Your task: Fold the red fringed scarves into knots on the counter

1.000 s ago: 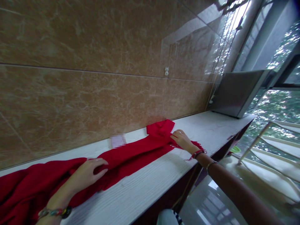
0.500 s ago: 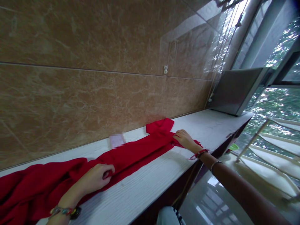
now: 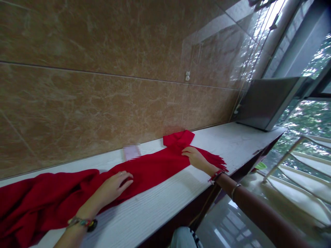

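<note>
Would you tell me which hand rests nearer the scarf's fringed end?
The right hand, beside the fringe of the red scarf; the left hand lies flat mid-scarf.

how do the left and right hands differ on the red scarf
The left hand lies flat with fingers spread on the red scarf's middle stretch, close to the camera. The right hand reaches farther along, arm extended, pressing near the fringed end. Both rest palm down on the scarf, and both wrists carry bracelets.
</note>
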`<move>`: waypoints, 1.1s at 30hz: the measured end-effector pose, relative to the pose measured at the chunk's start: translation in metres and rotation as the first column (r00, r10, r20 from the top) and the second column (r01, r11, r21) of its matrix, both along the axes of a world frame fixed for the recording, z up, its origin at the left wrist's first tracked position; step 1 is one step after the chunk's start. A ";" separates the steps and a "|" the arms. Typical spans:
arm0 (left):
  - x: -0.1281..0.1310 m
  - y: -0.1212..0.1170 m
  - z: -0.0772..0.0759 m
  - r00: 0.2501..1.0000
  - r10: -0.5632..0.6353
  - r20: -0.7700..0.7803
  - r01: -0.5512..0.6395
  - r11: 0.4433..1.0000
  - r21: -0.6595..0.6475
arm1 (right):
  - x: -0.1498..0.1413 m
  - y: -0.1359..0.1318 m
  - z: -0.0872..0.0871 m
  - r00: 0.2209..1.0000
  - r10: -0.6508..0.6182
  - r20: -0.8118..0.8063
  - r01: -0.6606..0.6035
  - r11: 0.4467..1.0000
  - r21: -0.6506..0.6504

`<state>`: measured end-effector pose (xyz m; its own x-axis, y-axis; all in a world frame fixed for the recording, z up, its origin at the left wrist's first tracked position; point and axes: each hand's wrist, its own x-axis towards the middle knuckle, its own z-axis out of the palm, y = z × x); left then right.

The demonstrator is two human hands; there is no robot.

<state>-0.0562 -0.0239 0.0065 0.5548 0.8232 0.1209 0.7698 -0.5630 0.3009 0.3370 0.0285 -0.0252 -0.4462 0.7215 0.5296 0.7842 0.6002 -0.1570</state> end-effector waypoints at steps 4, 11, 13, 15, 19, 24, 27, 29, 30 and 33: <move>0.009 -0.002 -0.020 0.991 0.025 -0.130 -0.013 0.996 0.088 | -0.075 -0.015 0.005 0.992 0.120 0.041 -0.118 0.991 -0.063; -0.009 -0.021 -0.021 0.952 0.020 -0.305 -0.054 0.993 -0.104 | -0.130 -0.037 -0.009 0.948 0.194 0.251 -0.107 0.940 -0.324; -0.020 -0.031 -0.015 0.950 0.024 -0.312 -0.074 0.986 -0.149 | -0.137 -0.050 -0.010 0.949 0.202 0.244 -0.111 0.934 -0.341; -0.034 -0.044 -0.010 0.947 0.027 -0.320 -0.097 0.974 -0.205 | -0.145 -0.066 -0.007 0.950 0.214 0.227 -0.123 0.925 -0.359; -0.067 -0.069 0.003 0.949 0.012 -0.314 -0.121 0.936 -0.331 | -0.157 -0.086 0.005 0.941 0.284 0.184 -0.191 0.895 -0.403; -0.057 -0.066 0.025 0.945 0.072 -0.319 -0.169 0.943 -0.288 | -0.156 -0.062 0.010 0.968 0.173 0.183 -0.101 0.933 -0.347; -0.012 -0.048 0.019 0.928 0.222 -0.300 -0.228 0.974 0.014 | -0.155 -0.043 -0.003 0.965 0.113 0.238 -0.030 0.945 -0.326; 0.016 -0.038 0.005 0.934 0.256 -0.250 -0.238 0.966 0.101 | -0.152 -0.037 -0.012 0.960 0.100 0.262 -0.018 0.954 -0.298; 0.026 -0.034 -0.003 0.925 0.280 -0.257 -0.268 0.960 0.084 | -0.149 -0.034 -0.015 0.959 0.090 0.269 -0.010 0.958 -0.285; 0.037 -0.029 -0.023 0.891 0.339 -0.303 -0.352 0.936 0.014 | -0.133 -0.027 -0.019 0.955 0.025 0.296 0.061 0.959 -0.278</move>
<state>-0.0189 -0.0529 -0.0163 0.2393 0.9701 -0.0414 0.9703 -0.2374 0.0461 0.2040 0.0019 -0.0440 -0.5359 0.8306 0.1512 0.8312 0.5505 -0.0781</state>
